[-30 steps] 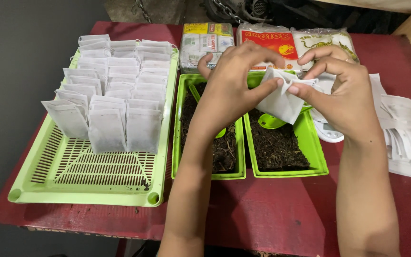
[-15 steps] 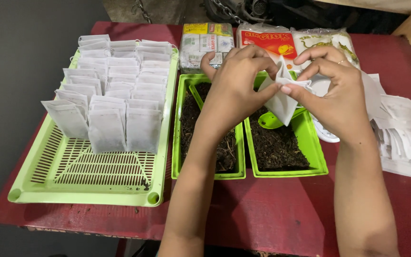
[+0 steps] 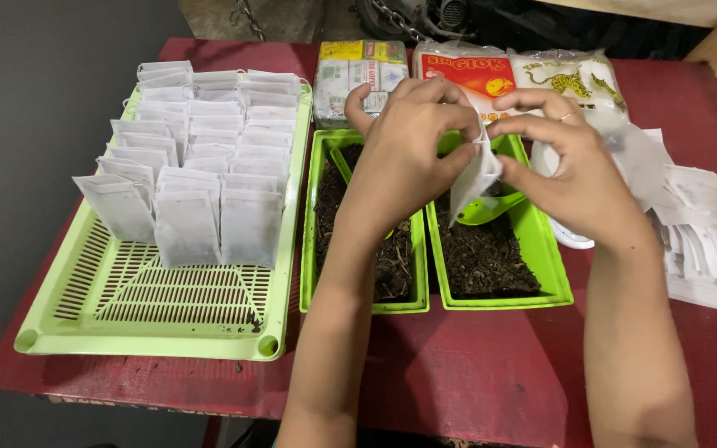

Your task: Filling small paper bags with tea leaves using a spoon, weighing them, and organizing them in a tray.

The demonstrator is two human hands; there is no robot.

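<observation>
My left hand (image 3: 408, 145) and my right hand (image 3: 570, 170) both pinch the top of one small white paper pouch (image 3: 475, 178), held upright above two green trays. The left green tray (image 3: 307, 249) and the right green tray (image 3: 551, 265) hold dark soil. A green scoop (image 3: 491, 211) lies in the right tray, just under the pouch. To the left, a light green slotted basket (image 3: 168, 319) holds several rows of white pouches (image 3: 201, 166) standing upright.
A loose pile of flat white pouches (image 3: 707, 228) lies at the right on the red table (image 3: 475, 373). Three printed packets (image 3: 358, 70) lie along the far edge behind the trays. A white round object (image 3: 570, 239) peeks out under my right wrist.
Both hands have drawn closer together at the top of the pouch, which now hangs narrower and more upright. My fingertips have shifted along its upper edge.
</observation>
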